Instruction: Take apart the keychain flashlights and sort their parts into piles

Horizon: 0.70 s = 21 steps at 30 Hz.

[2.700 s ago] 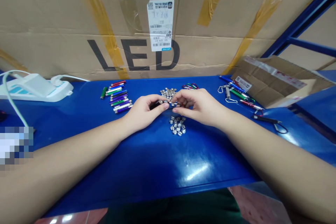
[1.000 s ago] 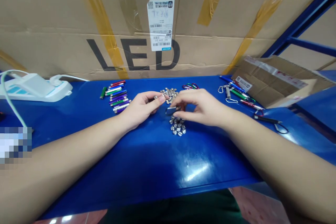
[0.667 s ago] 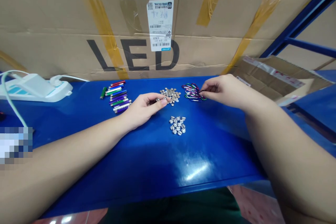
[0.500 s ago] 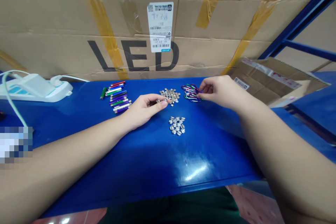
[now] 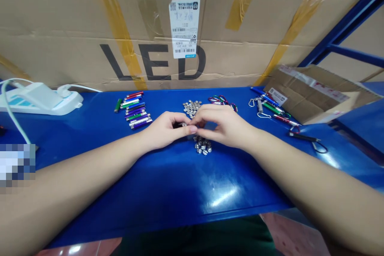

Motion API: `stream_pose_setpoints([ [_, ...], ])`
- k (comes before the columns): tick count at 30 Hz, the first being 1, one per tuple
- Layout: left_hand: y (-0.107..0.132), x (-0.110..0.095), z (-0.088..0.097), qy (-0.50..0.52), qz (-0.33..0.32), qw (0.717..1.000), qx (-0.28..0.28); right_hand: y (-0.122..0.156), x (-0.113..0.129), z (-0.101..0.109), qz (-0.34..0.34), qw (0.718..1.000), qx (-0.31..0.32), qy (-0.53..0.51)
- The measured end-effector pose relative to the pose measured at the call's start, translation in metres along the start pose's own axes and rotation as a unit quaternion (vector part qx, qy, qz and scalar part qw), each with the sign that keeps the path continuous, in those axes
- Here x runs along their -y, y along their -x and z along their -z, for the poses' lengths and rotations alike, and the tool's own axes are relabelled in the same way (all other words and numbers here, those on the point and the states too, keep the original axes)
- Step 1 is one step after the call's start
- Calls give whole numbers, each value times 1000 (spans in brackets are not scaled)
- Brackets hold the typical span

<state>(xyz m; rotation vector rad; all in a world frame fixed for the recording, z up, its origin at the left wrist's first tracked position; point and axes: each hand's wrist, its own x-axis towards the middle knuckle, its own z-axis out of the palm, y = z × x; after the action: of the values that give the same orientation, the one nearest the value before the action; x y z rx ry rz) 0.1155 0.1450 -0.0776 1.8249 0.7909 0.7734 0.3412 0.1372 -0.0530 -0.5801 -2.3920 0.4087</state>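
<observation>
My left hand (image 5: 166, 131) is closed in a pinch, with a small silver metal piece (image 5: 184, 125) showing between its fingers. Against its fingertips presses my right hand (image 5: 226, 126), also pinched; whatever it holds is hidden. Just behind the hands lies a pile of small round silver discs (image 5: 191, 107), like button cells. A cluster of silver slotted end caps (image 5: 205, 147) sits in front, partly covered by the right hand. Coloured carabiner clips (image 5: 220, 99) show beyond the right hand. Several coloured metal tubes (image 5: 135, 111) lie in a stack at the left.
At the right, several coloured tubes with clips (image 5: 272, 108) lie beside an open cardboard box (image 5: 312, 96). A white power strip (image 5: 57, 102) with cables stands at the far left. A large cardboard carton (image 5: 234, 56) walls off the back of the blue table (image 5: 168, 192).
My right hand has moved left from the carabiner clips to meet my left hand's fingertips. The tubes with clips at the right, formerly behind my right arm, are now visible.
</observation>
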Motion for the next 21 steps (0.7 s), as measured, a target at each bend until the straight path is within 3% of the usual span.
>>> stream_pose_setpoints([
  [4,0,1,0,-35,14,999,-11,6,-8,18,-43,998,39,13],
  [10,1,-2,0,-84,26,996,-29,16,-14,47,-143,968,199,61],
  [16,1,0,0,-91,-2,996,-23,10,-6,36,-259,939,226,28],
  [21,0,1,0,-88,-8,996,-28,9,-5,32,-232,943,239,10],
])
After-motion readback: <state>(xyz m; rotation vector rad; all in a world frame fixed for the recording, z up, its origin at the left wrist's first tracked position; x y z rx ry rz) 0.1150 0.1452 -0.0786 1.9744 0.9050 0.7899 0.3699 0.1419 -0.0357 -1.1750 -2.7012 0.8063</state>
